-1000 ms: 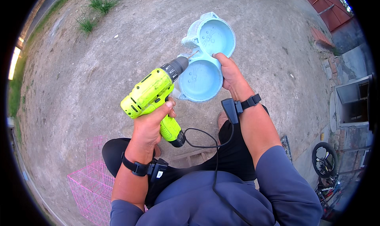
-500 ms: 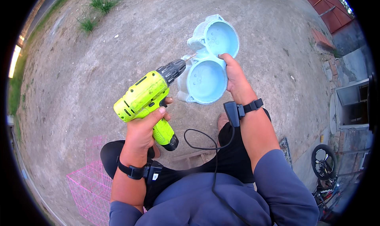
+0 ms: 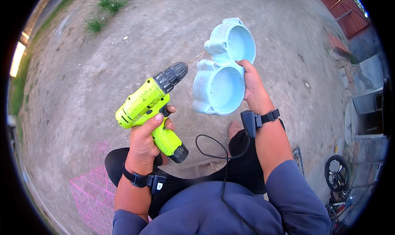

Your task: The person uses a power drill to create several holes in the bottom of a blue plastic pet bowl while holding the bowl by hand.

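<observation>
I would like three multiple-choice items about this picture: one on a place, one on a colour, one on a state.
1. Where is the pink wire cage?
A. on the ground at the person's lower left
B. beside the bicycle wheel at the right
C. under the double bowl

2. What colour is the body of the cordless drill?
A. red
B. lime yellow-green
C. white

3. How does the right hand hold the double bowl?
A. flat on the ground
B. lifted in the air, its hollows facing the camera
C. pressed against the drill's chuck

Answers:
1 A: the pink wire cage lies low on the left, far from the bicycle wheel.
2 B: the cordless drill in the left hand is lime with a dark chuck.
3 B: the right hand grips the rim of the pale blue double bowl, clear of the drill.
</observation>
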The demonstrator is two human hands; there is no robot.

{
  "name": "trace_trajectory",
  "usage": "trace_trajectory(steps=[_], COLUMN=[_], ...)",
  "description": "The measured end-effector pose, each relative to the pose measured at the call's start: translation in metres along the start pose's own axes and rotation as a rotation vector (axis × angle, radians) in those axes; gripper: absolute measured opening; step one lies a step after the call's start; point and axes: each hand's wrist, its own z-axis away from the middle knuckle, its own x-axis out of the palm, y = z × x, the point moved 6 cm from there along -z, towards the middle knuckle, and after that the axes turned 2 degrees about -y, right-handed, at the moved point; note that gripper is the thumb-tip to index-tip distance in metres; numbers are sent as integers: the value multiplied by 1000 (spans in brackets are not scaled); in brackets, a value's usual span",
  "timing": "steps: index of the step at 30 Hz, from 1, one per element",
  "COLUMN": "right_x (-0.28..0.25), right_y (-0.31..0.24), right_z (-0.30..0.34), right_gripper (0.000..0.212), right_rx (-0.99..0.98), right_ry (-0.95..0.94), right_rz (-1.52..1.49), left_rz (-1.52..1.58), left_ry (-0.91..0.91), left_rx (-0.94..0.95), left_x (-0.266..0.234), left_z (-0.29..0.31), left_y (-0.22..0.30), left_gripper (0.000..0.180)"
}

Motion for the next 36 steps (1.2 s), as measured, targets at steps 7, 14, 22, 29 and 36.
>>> trace_trajectory(steps=[7,14,22,29,36], right_x=[-5,-6,-36,-137,-190], right_y=[-6,-6,24,176,303], right_z=[8,10,-16,-81,-74], right_gripper=[48,46,45,51,53], right_rx=[-15,-59,-38,110,369], right_ry=[50,38,130,564,740], right_rz=[-16,-16,2,206,124], left_rz=[195,309,299,218,72], left_ry=[-73,-183,-163,79,295], left_rx=[-49,-53,-40,-155,-388], left_x=[1,2,-4,-31,-75], left_z=[0,-2,-3,-14,0], left_y=[-12,-14,-15,-35,-70], left_gripper=[46,48,48,45,40])
